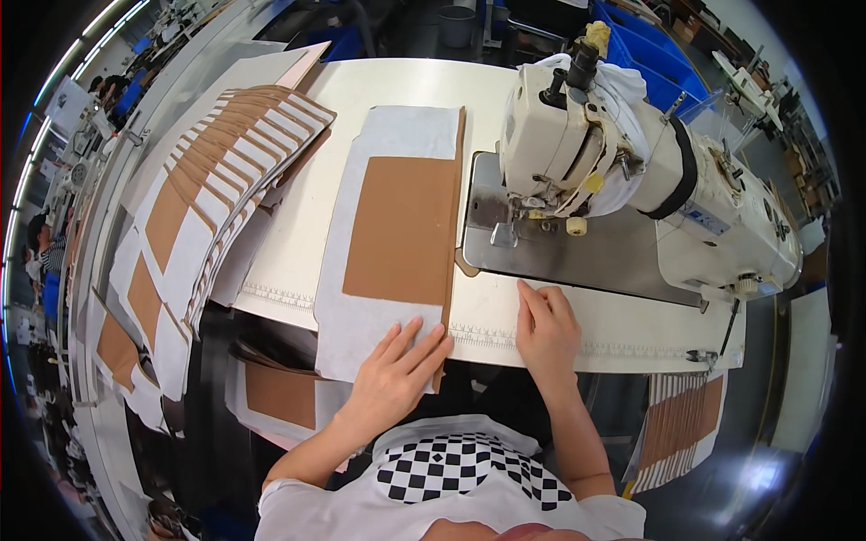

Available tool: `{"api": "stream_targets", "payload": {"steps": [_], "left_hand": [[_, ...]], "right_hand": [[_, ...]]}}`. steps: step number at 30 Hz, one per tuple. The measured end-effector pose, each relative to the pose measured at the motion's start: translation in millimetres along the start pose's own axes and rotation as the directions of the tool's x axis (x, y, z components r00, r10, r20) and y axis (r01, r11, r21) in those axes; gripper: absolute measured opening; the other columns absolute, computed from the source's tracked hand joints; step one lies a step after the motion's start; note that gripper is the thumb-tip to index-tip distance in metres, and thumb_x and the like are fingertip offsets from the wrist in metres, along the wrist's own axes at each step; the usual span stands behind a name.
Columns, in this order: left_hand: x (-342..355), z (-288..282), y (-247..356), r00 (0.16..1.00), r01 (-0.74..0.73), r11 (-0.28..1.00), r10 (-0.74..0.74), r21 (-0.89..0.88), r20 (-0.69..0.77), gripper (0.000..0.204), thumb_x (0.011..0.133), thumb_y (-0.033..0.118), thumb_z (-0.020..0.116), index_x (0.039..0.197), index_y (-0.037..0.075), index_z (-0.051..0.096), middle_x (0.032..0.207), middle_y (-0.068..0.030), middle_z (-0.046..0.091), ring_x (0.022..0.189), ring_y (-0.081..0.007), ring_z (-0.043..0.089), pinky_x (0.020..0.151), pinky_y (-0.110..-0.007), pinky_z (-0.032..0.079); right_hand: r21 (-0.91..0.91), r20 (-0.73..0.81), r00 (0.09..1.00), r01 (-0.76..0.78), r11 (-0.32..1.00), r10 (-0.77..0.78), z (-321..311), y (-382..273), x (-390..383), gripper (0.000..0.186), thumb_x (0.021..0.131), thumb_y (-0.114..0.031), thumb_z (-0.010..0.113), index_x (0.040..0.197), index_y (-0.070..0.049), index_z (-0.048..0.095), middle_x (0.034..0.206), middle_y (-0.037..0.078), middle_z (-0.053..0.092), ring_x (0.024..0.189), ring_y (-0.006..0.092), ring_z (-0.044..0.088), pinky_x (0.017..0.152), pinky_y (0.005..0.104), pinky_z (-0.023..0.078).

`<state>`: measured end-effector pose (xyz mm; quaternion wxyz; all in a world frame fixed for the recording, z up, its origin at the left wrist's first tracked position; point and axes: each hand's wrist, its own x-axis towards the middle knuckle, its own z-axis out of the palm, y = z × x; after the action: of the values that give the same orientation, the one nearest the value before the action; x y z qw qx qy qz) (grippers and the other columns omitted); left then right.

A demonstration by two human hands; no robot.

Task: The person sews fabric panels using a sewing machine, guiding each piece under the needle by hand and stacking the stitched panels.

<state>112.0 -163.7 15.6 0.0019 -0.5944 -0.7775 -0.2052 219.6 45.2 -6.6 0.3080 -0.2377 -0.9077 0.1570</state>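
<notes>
One pale-and-brown panel [397, 230], flat on the white surface [415, 81], left of the sewing machine [541, 126], lower end overhanging the near edge; left hand [395, 371] laid on its lower right part, grip apart, fingers extended. Right hand [550, 338], right of the panel and nearer the person than the machine, grip drawn together, whether upon anything cannot be told. Also: one fanned stack [216, 171] of similar pieces, far left; one striped brown-and-white bundle [677, 424], lower right, beyond the near edge.
</notes>
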Motion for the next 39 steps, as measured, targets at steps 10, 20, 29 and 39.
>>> {"api": "stream_targets", "payload": {"steps": [10,20,29,39], "left_hand": [[-5.9,6.6,20.4,0.999,0.040,0.998,-0.039,0.041,-0.027,0.051,0.075,0.011,0.067,0.125,0.007,0.060,0.132,-0.0097,0.057,0.118,-0.0346,0.055,0.099,-0.046,0.046],[-8.2,12.7,14.4,0.994,0.049,0.997,-0.054,-0.054,-0.095,0.050,0.076,0.012,0.065,0.125,0.007,0.060,0.129,-0.0103,0.058,0.116,-0.0339,0.056,0.098,-0.044,0.047],[-10.6,19.4,2.3,0.979,0.050,0.947,-0.109,-0.318,-0.171,0.038,0.086,0.011,0.061,0.122,-0.002,0.058,0.115,-0.0163,0.064,0.107,-0.0335,0.062,0.098,-0.040,0.048],[-29.5,1.9,-48.8,0.506,-0.011,-0.168,-0.851,-0.986,0.140,0.041,0.101,0.032,0.048,0.123,-0.002,0.055,0.118,-0.0120,0.062,0.106,-0.0206,0.061,0.094,-0.034,0.048]], "right_hand": [[0.002,0.245,0.772,0.604,0.797,-0.586,31.2,-9.5,74.4,0.047,0.075,-0.001,0.057,0.122,-0.003,0.060,0.124,0.006,0.061,0.103,0.0260,0.057,0.080,0.0338,0.046],[-0.114,0.275,0.800,0.578,0.808,-0.533,46.6,-9.2,86.8,0.044,0.075,-0.002,0.058,0.119,-0.001,0.061,0.124,0.007,0.062,0.097,0.0245,0.056,0.075,0.0342,0.048],[-0.241,0.405,0.790,0.578,0.780,-0.460,61.5,-13.0,117.7,0.055,0.070,0.000,0.060,0.125,0.006,0.055,0.128,0.013,0.058,0.091,0.0243,0.057,0.077,0.0336,0.054],[0.296,0.230,0.850,0.403,0.866,-0.474,37.7,-3.4,82.1,0.067,0.071,0.015,0.052,0.133,-0.010,0.052,0.130,0.015,0.055,0.104,0.0325,0.058,0.092,0.0360,0.049]]}}
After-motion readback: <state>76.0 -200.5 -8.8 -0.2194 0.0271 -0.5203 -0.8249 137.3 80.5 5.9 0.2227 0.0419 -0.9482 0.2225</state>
